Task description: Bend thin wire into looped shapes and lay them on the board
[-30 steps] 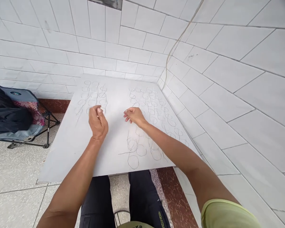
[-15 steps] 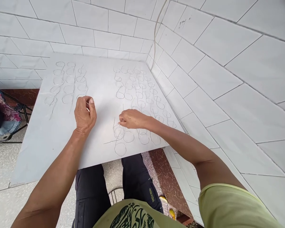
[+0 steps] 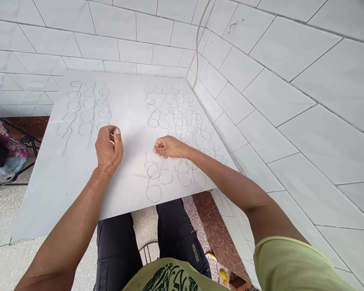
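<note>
A white board (image 3: 127,121) lies across my lap, its far edge against the tiled wall. Thin wire rings lie on it in rows: one group at the far left (image 3: 85,107), a larger group at the right (image 3: 178,117), and a few bigger rings near the front edge (image 3: 165,176). My left hand (image 3: 108,148) hovers over the middle of the board with thumb and fingers curled together in a pinch. My right hand (image 3: 169,147) is just above the bigger rings, its fingers closed at the tips. What either hand grips is too thin to make out.
White tiled walls (image 3: 291,81) close in behind and on the right, with a thin cord (image 3: 197,40) running down the corner. A folding chair with dark cloth and denim (image 3: 3,157) stands at the left on the speckled floor. My dark trousers (image 3: 170,234) show below the board.
The view has tilted down and shifted right since a second ago. My right hand went down to the front rings, then drew back a little with its fingers closed. My left hand stays pinched.
</note>
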Tool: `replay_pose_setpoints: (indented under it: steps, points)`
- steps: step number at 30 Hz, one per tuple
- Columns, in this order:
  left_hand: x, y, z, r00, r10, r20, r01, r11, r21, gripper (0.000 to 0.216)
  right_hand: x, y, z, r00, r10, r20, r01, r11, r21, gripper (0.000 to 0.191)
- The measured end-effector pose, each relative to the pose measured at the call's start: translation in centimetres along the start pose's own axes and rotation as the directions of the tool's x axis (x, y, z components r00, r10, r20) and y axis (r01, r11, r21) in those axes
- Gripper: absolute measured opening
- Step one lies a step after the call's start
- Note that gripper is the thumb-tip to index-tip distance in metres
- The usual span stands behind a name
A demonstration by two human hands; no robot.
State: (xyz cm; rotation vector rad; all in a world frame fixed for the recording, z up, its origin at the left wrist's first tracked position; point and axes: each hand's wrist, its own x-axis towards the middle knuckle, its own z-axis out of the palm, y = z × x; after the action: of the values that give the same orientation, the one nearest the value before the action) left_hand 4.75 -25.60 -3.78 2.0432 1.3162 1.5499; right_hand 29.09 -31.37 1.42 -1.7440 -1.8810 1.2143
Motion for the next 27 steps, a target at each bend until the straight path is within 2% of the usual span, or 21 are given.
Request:
replay_pose_setpoints:
  steps: [3,6,8,11,14,18,23,27]
  points:
    - [-0.1,0.1,0.1,1.000,0.000,0.020,0.000,1.000,0.010,0.034,-0.7,0.0,-0.2,1.000,-0.013,-0.005,0.012,0.995,-0.096,0.032]
    - [-0.1,0.1,0.2,1.000,-0.002,0.029,0.001,1.000,0.011,0.032,-1.4,0.2,1.0,0.997,-0.011,0.074,0.029,0.967,-0.254,0.048]
    - [-0.1,0.2,0.2,0.999,-0.015,0.036,0.015,1.000,0.002,0.031,-1.7,0.3,2.0,0.995,0.001,0.102,0.029,0.955,-0.294,0.052]
    - [-0.1,0.3,0.2,0.998,-0.035,0.042,0.035,0.999,-0.002,0.031,-1.7,0.4,3.1,0.997,0.004,0.080,0.021,0.950,-0.311,0.051]
    - [-0.1,0.3,0.1,0.998,-0.045,0.041,0.045,0.999,0.003,0.033,-1.6,0.6,2.6,0.997,-0.022,0.070,0.040,0.965,-0.261,0.038]
    - [-0.1,0.3,0.1,0.998,-0.040,0.044,0.040,0.999,0.004,0.035,-1.9,0.1,0.2,0.994,-0.028,0.101,0.043,0.989,-0.142,0.021]
    - [0.0,0.5,0.0,0.997,-0.048,0.059,0.048,0.999,-0.007,0.031,-2.7,-1.3,-2.9,0.983,-0.059,0.174,0.068,0.997,-0.043,0.020]
    - [0.0,1.1,-0.5,0.998,-0.041,0.056,0.042,0.999,-0.013,0.031,-2.4,-1.6,-3.9,0.982,-0.148,0.117,0.140,0.987,0.076,0.019]
